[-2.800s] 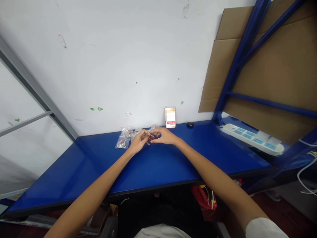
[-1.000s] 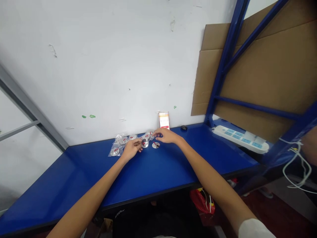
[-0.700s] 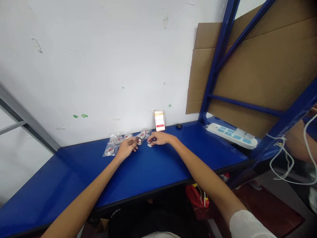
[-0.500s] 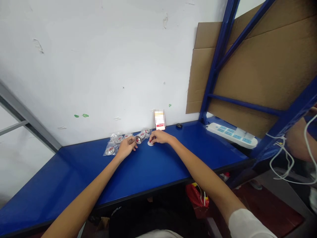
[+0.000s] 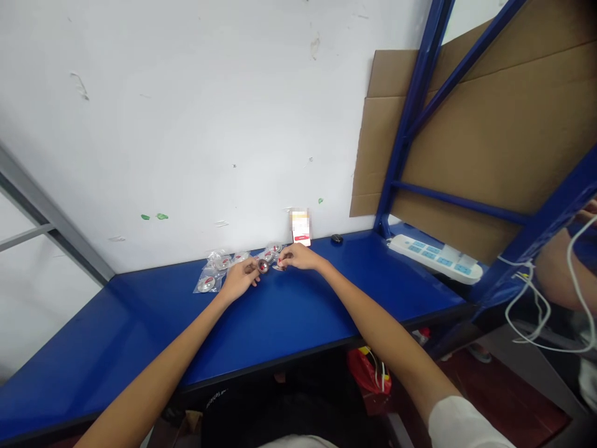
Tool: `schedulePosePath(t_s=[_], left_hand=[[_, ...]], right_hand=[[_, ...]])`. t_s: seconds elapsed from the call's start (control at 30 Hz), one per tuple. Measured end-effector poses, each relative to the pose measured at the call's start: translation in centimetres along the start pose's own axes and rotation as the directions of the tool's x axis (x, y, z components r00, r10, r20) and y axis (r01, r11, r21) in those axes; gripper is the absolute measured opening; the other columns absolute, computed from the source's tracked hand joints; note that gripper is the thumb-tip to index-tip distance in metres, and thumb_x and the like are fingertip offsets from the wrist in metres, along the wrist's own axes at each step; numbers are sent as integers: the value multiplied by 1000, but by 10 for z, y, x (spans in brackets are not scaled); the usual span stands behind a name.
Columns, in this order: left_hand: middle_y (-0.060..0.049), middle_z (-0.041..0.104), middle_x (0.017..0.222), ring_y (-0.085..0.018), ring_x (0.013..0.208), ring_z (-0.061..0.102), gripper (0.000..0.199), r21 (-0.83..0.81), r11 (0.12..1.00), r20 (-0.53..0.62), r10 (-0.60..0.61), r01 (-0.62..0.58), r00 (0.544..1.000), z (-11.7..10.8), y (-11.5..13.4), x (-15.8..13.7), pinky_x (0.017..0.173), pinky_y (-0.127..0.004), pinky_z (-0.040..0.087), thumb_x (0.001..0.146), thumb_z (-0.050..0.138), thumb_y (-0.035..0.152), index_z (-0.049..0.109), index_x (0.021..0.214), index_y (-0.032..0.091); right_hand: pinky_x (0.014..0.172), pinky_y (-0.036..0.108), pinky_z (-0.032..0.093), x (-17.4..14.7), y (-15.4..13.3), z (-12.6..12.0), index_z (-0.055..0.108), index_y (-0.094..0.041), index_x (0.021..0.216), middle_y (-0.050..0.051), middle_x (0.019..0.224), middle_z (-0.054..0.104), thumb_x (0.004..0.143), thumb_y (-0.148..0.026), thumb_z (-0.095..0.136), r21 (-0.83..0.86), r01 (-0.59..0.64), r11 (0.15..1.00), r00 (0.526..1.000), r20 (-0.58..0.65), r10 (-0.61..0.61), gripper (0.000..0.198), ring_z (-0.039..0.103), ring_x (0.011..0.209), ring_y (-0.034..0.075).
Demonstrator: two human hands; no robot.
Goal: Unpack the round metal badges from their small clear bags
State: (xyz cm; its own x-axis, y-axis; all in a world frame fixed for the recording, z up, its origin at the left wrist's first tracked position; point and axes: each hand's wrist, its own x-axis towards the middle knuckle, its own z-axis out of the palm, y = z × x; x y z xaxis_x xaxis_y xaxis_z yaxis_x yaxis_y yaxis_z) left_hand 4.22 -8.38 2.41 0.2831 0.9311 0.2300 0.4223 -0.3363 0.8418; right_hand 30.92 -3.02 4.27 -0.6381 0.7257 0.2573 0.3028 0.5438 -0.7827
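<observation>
My left hand (image 5: 240, 278) is closed on a small round metallic piece with a red centre (image 5: 263, 266), held just above the blue table. To its right, my right hand (image 5: 299, 256) pinches a small white disc with a bit of red (image 5: 280, 267), tilted, a short gap from the round piece. Behind and left of my left hand lie several clear plastic packets (image 5: 206, 284), each with a round silvery piece marked in red. More such packets (image 5: 275, 248) lie behind, between the two hands. Too small to make out is the exact kind of these pieces.
The blue table (image 5: 261, 330) runs along a white wall. A lit phone (image 5: 301, 225) leans on the wall, with a small black object (image 5: 336, 238) beside it. At the right are a white power strip (image 5: 433, 258), a blue frame, cardboard (image 5: 494, 118) and another person's arm (image 5: 557, 274).
The white disc in my right hand has tilted and moved slightly left, nearer the round piece. My left hand has turned that piece a little and shifted it right.
</observation>
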Motion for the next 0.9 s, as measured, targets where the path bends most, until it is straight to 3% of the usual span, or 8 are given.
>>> schedulePosePath(t_s=[0.13,0.33,0.53,0.7,0.9], left_hand=[[-1,71,70,-21,62,69,20,7,1000,71,9,-10,997,1,-1,0,64,-31,56,88,68,42,68,89,22],[-1,71,70,-20,60,69,21,-15,1000,66,-1,2,998,1,3,0,62,-31,55,89,69,42,70,87,21],[-2,71,70,-18,56,66,23,-88,996,53,-10,15,999,0,9,-2,60,-30,53,87,70,42,67,85,20],[-2,70,70,-19,58,67,25,-113,993,43,-22,27,999,-1,10,-2,61,-31,53,88,70,44,66,86,20],[-2,70,73,-19,60,67,26,-38,999,49,15,-13,999,0,10,-2,62,-31,54,88,69,45,67,86,20]], right_hand=[[74,28,54,0,-7,6,77,-17,84,3,79,76,86,-33,75,113,8,994,1000,-18,-6,17,71,76,19],[74,31,57,6,-16,28,73,-17,90,4,80,76,85,-41,80,247,51,968,991,-130,-20,26,71,73,18],[83,34,58,9,-16,40,73,-17,90,4,83,77,85,-36,80,262,118,958,989,-116,-91,21,74,78,20],[88,36,58,10,-9,40,74,-17,92,4,85,77,84,-36,82,268,104,958,990,-124,-73,22,74,81,20],[88,37,59,13,1,45,75,-17,101,4,88,76,83,-36,83,294,102,950,991,-111,-72,27,73,83,19]])
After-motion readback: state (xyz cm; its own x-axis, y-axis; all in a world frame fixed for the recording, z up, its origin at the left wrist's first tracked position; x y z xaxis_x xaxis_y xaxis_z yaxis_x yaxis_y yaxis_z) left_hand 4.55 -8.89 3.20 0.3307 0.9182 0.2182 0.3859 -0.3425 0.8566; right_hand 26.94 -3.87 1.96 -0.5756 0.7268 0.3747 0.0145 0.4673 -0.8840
